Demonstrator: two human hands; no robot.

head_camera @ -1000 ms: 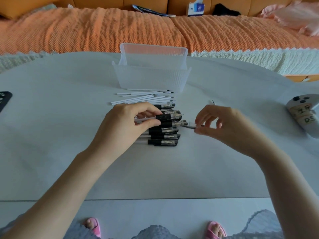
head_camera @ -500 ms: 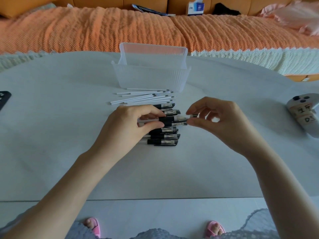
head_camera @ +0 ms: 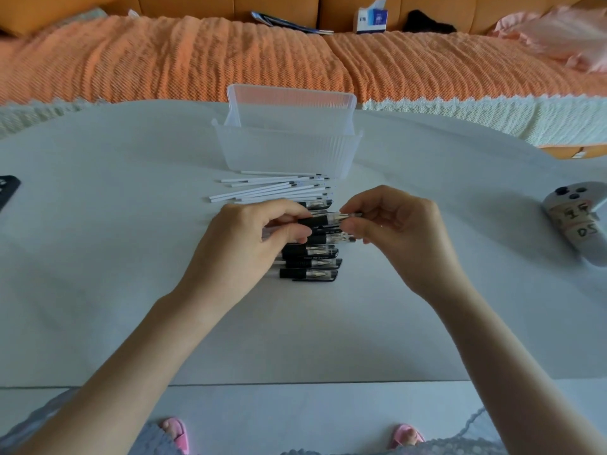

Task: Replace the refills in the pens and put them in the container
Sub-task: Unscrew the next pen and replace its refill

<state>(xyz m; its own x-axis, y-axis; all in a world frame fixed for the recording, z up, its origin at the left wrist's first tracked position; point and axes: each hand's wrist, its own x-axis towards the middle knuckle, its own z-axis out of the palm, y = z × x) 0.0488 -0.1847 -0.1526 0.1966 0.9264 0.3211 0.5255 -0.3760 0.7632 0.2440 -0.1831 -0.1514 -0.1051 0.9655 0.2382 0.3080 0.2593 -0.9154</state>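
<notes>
My left hand (head_camera: pixel 249 239) grips the barrel of a black pen (head_camera: pixel 317 221) held just above a row of several black pens (head_camera: pixel 310 262) lying on the table. My right hand (head_camera: pixel 399 231) pinches the clear tip end of that same pen. Behind the row lies a bundle of several white refills (head_camera: pixel 272 188). A clear plastic container (head_camera: pixel 285 149) stands beyond the refills, with its lid propped behind it. Most of the held pen is hidden by my fingers.
The white table (head_camera: pixel 131 290) ends at a front edge near my knees. A grey controller (head_camera: pixel 576 221) lies at the right edge and a dark phone (head_camera: pixel 6 190) at the left. An orange-covered sofa (head_camera: pixel 197 57) runs behind the table.
My right hand has moved left from beside the row and closed on the tip end of the pen held by my left hand. The left hand has lifted the pen slightly.
</notes>
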